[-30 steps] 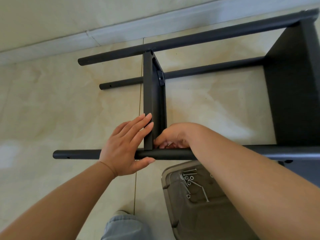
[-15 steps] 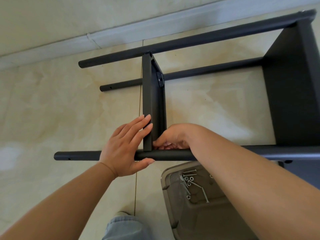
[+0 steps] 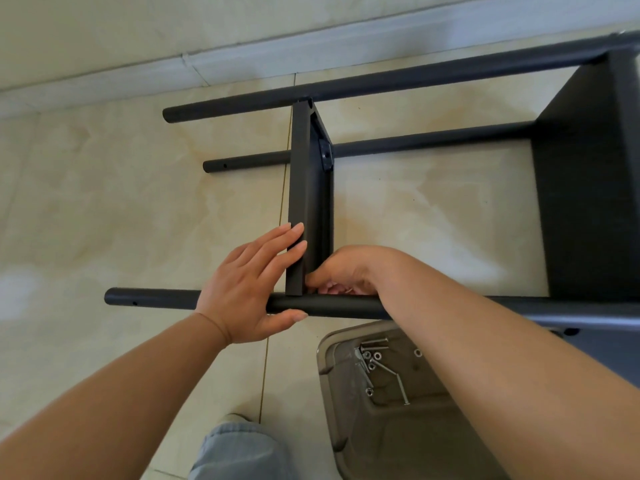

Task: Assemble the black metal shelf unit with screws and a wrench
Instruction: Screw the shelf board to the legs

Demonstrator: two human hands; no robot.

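Black metal fills the head view: the shelf unit (image 3: 433, 143) lies on its side on a pale tiled floor (image 3: 104, 209), its round tubes running left to right and two flat panels standing across them. The near tube (image 3: 156, 298) passes under both wrists; the narrow shelf panel (image 3: 304, 188) rises from it toward the far tube (image 3: 381, 83), and a wider panel (image 3: 588, 188) stands at the right. The left hand (image 3: 249, 289) is spread flat, its straight fingers (image 3: 287, 244) pressed against the left face of the narrow panel while the thumb lies under the near tube. The right hand (image 3: 341, 271) reaches into the corner where that panel meets the near tube, fingers curled down toward the joint; what they pinch, if anything, cannot be told, as the hand hides it. Below the tube, just beside the right forearm, a grey plastic tray (image 3: 332, 382) holds loose silver screws (image 3: 374, 358) and washers. A knee in light blue denim (image 3: 239, 452) shows at the bottom edge, and a pale skirting board (image 3: 173, 77) runs along the wall beyond the frame.
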